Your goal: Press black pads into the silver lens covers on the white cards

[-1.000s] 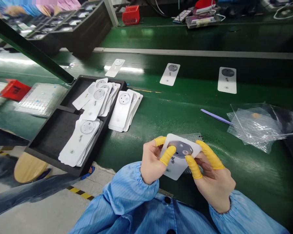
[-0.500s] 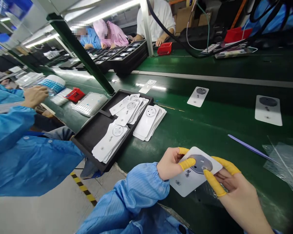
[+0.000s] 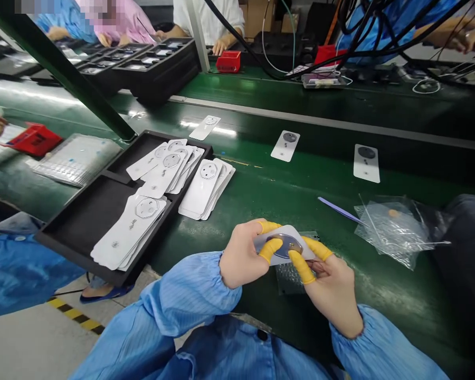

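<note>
Both hands hold one white phone back panel (image 3: pixel 284 247) with a grey, round-cornered camera patch at its upper part. The panel is tilted, so its lower part is foreshortened. My left hand (image 3: pixel 243 254), with yellow finger cots, pinches its left side, thumb on the patch. My right hand (image 3: pixel 328 282), also in yellow finger cots, grips the right side with the thumb near the patch's edge. Under the hands, a clear plastic piece (image 3: pixel 291 282) lies on the green table. Fingers behind the panel are partly hidden.
Left of my hands, a black tray (image 3: pixel 75 211) bears several white panels (image 3: pixel 132 229), and another stack (image 3: pixel 201 190) sits beside it. Single panels (image 3: pixel 285 146) lie farther back. A purple strip (image 3: pixel 338 209) and clear plastic film (image 3: pixel 396 227) are at right. Co-workers sit across and left.
The view has swung to the right. The panel in my hands has tipped, showing less of its face, while both hands keep hold of it.
</note>
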`<move>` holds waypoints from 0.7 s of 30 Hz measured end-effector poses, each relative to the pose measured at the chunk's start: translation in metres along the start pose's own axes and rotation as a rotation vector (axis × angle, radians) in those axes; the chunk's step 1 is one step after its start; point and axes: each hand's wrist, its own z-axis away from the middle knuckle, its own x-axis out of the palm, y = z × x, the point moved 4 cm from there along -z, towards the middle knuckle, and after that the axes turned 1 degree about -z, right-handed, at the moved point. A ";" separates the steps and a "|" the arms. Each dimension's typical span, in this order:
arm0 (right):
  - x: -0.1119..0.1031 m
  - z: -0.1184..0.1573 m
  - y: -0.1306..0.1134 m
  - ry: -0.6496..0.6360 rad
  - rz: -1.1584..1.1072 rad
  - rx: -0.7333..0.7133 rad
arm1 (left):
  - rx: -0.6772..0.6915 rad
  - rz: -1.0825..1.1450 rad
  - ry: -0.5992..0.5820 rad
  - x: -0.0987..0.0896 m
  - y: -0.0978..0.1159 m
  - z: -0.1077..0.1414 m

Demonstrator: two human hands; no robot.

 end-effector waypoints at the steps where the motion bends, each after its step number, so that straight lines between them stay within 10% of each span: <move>1: 0.000 0.001 0.001 0.007 0.008 0.000 | 0.013 -0.007 0.016 0.000 0.001 0.001; 8: 0.004 0.002 0.005 0.006 -0.111 0.116 | -0.059 -0.017 -0.027 0.001 -0.004 -0.005; 15: 0.007 -0.015 0.002 -0.151 -0.393 0.257 | -0.145 0.054 -0.317 -0.006 -0.013 -0.011; 21: -0.006 -0.025 -0.001 -0.275 -0.178 0.078 | -0.138 -0.383 -0.352 -0.001 -0.014 0.003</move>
